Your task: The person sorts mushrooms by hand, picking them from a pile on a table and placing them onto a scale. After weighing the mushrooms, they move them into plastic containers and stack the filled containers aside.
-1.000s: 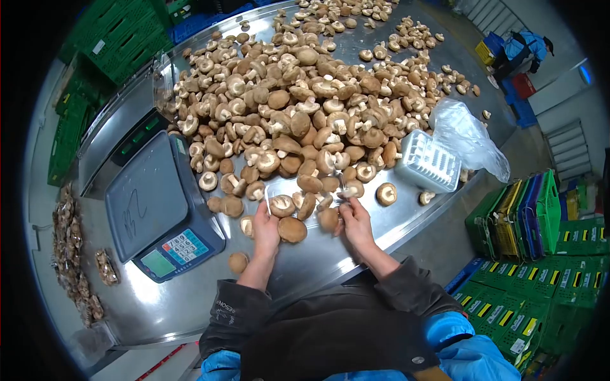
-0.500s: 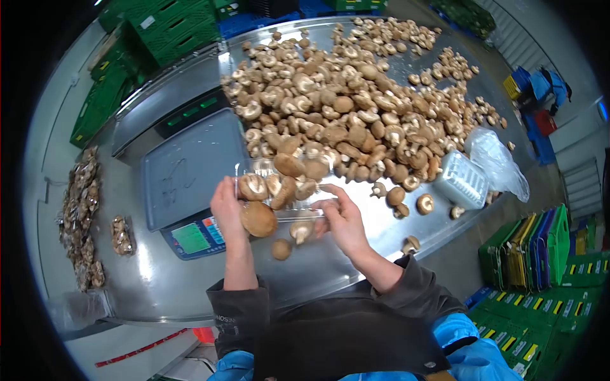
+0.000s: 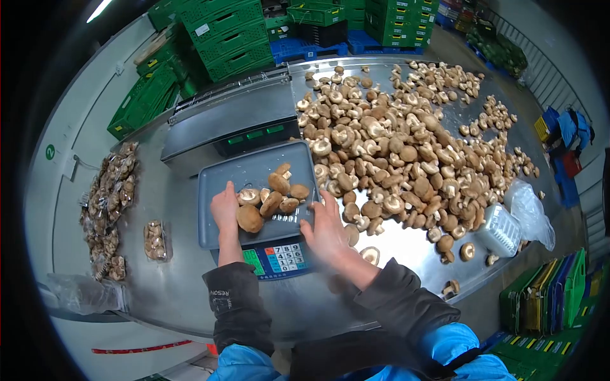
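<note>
A clear plastic punnet (image 3: 287, 218) of brown-capped shiitake mushrooms (image 3: 270, 202) sits on the grey pan (image 3: 216, 171) of a weighing scale. At the punnet's left end, my left hand (image 3: 227, 213) keeps its fingers against the edge, close to a large round cap. My right hand (image 3: 330, 232) is by the right end, over the pan's rim, thumb and fingers spread apart. The scale's keypad and green display (image 3: 253, 260) show below the pan. Beside my right wrist, a loose mushroom (image 3: 370, 255) lies on the metal table.
A large heap of mushrooms (image 3: 406, 146) covers the table's right side. White trays (image 3: 499, 230) and a plastic bag (image 3: 532, 216) lie at its right edge. Wrapped packs (image 3: 105, 209) line the left, one pack (image 3: 154, 240) apart. Green crates (image 3: 225, 38) stand behind; a co-worker (image 3: 574, 130) is far right.
Both hands have brought the filled punnet down and left onto the scale pan. My right hand's fingers have spread at its end. The view has shifted, showing more of the back.
</note>
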Tool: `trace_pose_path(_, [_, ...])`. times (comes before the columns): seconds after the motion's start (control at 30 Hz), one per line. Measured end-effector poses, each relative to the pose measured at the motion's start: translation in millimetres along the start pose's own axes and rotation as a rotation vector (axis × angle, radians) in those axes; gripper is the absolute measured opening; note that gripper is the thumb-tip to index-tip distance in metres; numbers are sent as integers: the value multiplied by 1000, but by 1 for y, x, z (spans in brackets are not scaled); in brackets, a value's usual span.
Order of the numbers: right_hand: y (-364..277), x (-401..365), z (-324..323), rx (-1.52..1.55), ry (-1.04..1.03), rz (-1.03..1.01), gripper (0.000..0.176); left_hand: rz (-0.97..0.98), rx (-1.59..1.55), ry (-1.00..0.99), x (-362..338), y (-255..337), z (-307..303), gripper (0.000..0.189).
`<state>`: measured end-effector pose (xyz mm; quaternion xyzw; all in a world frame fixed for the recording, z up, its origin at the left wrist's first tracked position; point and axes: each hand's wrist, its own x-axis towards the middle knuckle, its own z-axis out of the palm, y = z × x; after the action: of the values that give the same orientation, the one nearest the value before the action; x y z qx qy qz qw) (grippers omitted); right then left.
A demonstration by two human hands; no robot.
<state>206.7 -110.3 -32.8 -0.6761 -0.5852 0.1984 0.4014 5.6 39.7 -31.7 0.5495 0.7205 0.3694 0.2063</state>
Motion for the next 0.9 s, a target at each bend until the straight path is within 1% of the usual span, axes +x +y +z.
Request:
trace_pose_path(0.03, [1, 2, 2, -54, 2, -3, 45, 15, 113, -29, 2, 0, 0, 53])
trace_pose_path(0.07, [3, 3, 4, -109, 1, -5, 45, 4, 112, -31, 4, 0, -1, 53])
trace_pose_path(0.13, [4, 2, -1, -125, -38, -1, 46, 73, 128, -55, 5, -3, -3, 50])
trace_pose_path(0.17, [4, 0, -5, -196, -42, -44, 47, 54, 130, -61, 7, -7, -6, 50])
trace_pose_path(0.23, [4, 0, -15, -287, -32, -134, 45, -28, -130, -206, 12, -19, -14, 42])
trace_pose_path(0.27, [3, 1, -23, -318, -39, -165, 41, -54, -127, -206, 9, -25, -19, 42])
trace_pose_path(0.33, [3, 11, -36, -259, -68, -156, 37, -25, -390, -230, 1, -27, -35, 34])
trace_pose_path(0.37, [3, 20, -41, -242, -21, -205, 36, -48, -385, -230, -6, -30, -42, 34])
trace_pose_path(0.43, [-4, 43, -44, -155, -17, -249, 38, 157, -313, -248, -22, -31, -56, 32])
trace_pose_path(0.47, [-6, 56, -43, -117, -22, -287, 39, 261, -276, -259, -29, -27, -66, 36])
trace_pose_path(0.5, [-9, 68, -39, -62, -46, -291, 40, 386, -140, -377, -38, -12, -80, 50])
trace_pose_path(0.53, [-12, 82, -33, -7, -66, -299, 41, 379, -136, -375, -45, -9, -82, 50])
trace_pose_path(0.6, [-20, 104, -19, 3, -60, -290, 42, 696, 86, -351, -55, -3, -82, 59])
trace_pose_path(0.67, [-29, 119, -10, -129, -138, -133, 45, 678, 95, -366, -61, -1, -76, 60])
trace_pose_path(0.73, [-19, 129, 1, -162, -111, -157, 42, 602, 46, -394, -62, -8, -68, 57])
trace_pose_path(0.77, [-11, 135, 6, -42, -233, -118, 39, 595, 18, -397, -60, -14, -66, 53])
trace_pose_path(0.8, [-10, 139, 6, 76, -353, -76, 37, 598, 14, -397, -60, -17, -66, 53])
trace_pose_path(0.83, [-10, 134, 8, 148, -271, -83, 34, 521, -45, -404, -60, -21, -67, 52])
trace_pose_path(0.87, [-8, 132, 5, 110, -289, -89, 34, 444, -104, -408, -61, -24, -67, 50])
trace_pose_path(0.9, [-3, 128, 7, 117, -246, -149, 33, 423, -100, -400, -59, -28, -70, 50])
